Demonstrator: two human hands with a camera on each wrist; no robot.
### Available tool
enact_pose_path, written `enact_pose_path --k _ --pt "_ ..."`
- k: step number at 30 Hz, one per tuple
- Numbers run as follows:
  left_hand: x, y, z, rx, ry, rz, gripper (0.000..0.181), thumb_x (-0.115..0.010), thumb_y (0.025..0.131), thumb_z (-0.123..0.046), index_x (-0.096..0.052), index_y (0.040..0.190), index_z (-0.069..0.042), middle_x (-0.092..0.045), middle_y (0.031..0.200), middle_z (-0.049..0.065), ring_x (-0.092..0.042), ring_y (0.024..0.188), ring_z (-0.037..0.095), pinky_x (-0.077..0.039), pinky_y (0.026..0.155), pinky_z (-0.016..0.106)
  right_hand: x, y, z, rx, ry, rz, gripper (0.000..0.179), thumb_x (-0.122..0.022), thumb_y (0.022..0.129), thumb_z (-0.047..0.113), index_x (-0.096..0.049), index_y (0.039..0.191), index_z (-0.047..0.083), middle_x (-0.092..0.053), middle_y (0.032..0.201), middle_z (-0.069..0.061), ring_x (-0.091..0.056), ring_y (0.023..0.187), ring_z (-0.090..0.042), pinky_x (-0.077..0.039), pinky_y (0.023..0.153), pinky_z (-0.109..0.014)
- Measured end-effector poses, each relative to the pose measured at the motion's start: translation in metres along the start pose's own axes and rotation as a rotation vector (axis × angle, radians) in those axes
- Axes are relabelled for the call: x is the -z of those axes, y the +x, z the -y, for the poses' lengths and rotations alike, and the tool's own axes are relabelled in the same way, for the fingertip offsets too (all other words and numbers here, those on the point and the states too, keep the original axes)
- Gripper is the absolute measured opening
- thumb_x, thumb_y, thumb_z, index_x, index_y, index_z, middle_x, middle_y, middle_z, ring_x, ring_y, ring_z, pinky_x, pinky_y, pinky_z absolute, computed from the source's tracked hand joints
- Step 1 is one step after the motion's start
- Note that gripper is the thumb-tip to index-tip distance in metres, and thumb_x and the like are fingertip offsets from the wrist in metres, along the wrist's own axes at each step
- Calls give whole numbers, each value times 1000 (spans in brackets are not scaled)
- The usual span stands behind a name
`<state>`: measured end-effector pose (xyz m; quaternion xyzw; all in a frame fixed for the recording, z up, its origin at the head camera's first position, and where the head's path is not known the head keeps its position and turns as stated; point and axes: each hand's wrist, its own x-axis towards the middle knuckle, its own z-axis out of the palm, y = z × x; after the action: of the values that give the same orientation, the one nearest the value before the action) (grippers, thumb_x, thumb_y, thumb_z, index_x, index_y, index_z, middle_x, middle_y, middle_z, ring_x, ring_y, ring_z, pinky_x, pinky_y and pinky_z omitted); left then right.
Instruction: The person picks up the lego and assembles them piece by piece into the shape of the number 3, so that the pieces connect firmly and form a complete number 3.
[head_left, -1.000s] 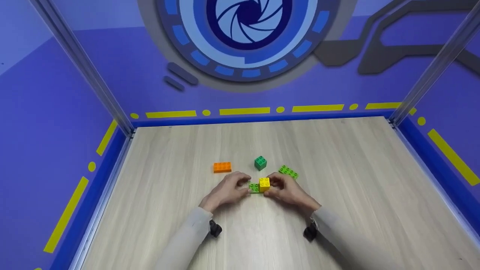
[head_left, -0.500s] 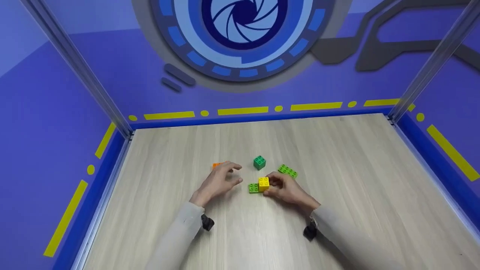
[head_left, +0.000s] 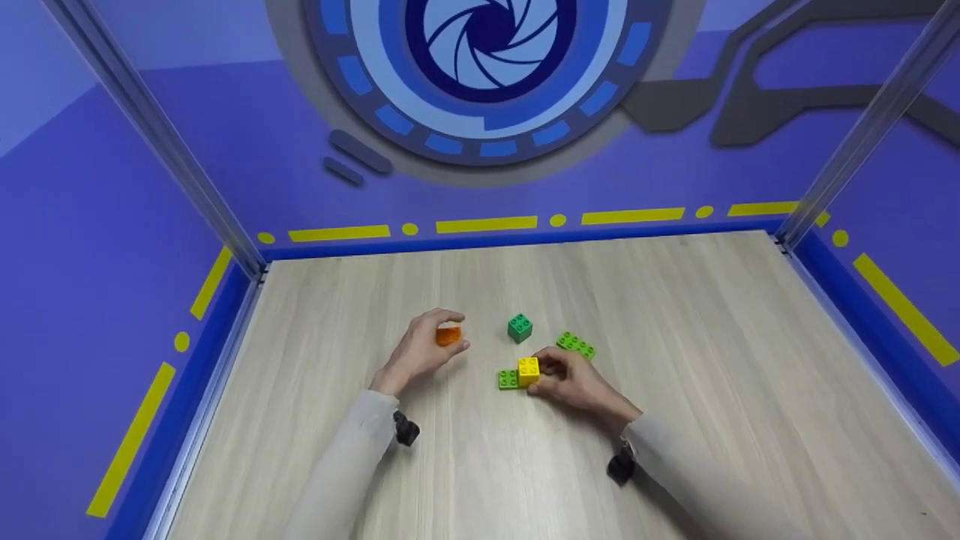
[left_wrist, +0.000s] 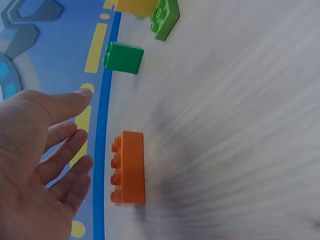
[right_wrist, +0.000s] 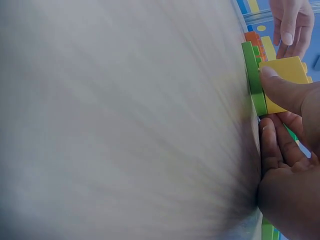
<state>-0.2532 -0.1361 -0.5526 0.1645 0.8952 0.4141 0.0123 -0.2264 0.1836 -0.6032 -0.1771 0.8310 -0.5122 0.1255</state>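
Observation:
In the head view my left hand (head_left: pixel 420 349) hovers over the orange brick (head_left: pixel 448 335), thumb and fingers parted and partly covering it. The left wrist view has a gap between that hand and the orange brick (left_wrist: pixel 132 168), which lies on the table studs away from it. My right hand (head_left: pixel 577 381) pinches the yellow brick (head_left: pixel 529 372) between thumb and fingers. This yellow brick sits on one end of a flat light green brick (head_left: pixel 508 379), whose other end has bare studs. The right wrist view also shows the thumb on the yellow brick's side (right_wrist: pixel 289 70).
Beyond the hands stands a dark green cube-shaped brick (head_left: pixel 520 328). A second light green flat brick (head_left: pixel 575 345) lies just behind my right hand. The wooden table (head_left: pixel 675 300) is bounded by blue and purple walls (head_left: pixel 187 135) at the back and sides.
My left hand has left the light green and yellow bricks and moved left and away from me to the orange brick. My right hand stays on the yellow brick.

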Motion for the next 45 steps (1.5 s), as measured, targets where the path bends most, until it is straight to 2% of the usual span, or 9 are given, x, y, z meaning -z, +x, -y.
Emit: enact_pose_path --k 8,15,20,29,35,45 --pt "0 8 18 36 44 7 52 -83 96 -23 -66 142 -7 -65 143 10 -62 130 32 -51 114 47 0 1 2 2 16 2 37 -89 89 17 -73 122 12 -71 115 -4 -62 103 -20 -52 89 -25" --pt "-8 9 32 55 58 -10 49 -83 95 -21 -68 139 -8 -66 141 10 -58 134 32 -47 116 49 0 0 0 6 18 4 36 -89 89 18 -73 122 12 -72 115 -4 -63 104 -21 -52 89 -25" --pt "-12 6 40 89 44 -12 47 -84 95 -19 -70 138 -10 -66 140 9 -57 130 31 -47 114 50 -1 0 -1 9 33 6 36 -88 89 16 -74 121 11 -73 114 -4 -64 104 -21 -53 90 -25" --pt "-14 6 48 55 20 -27 42 -83 95 -15 -72 135 -9 -67 134 12 -58 127 32 -47 113 52 -1 -1 0 1 20 -8 37 -89 89 19 -73 123 12 -72 115 -4 -62 105 -20 -52 91 -25" --pt "-14 9 49 83 -1 -19 42 -82 96 -16 -72 136 -11 -66 134 11 -58 127 32 -47 114 51 0 -1 0 -6 25 -7 38 -89 89 18 -73 123 12 -71 115 -4 -62 105 -20 -52 91 -26" --pt "-8 9 45 99 26 4 40 -84 95 -19 -74 133 -12 -69 131 10 -61 123 31 -49 111 49 1 -1 -1 6 23 -5 37 -88 90 18 -73 122 10 -73 115 -5 -65 103 -19 -54 90 -25"
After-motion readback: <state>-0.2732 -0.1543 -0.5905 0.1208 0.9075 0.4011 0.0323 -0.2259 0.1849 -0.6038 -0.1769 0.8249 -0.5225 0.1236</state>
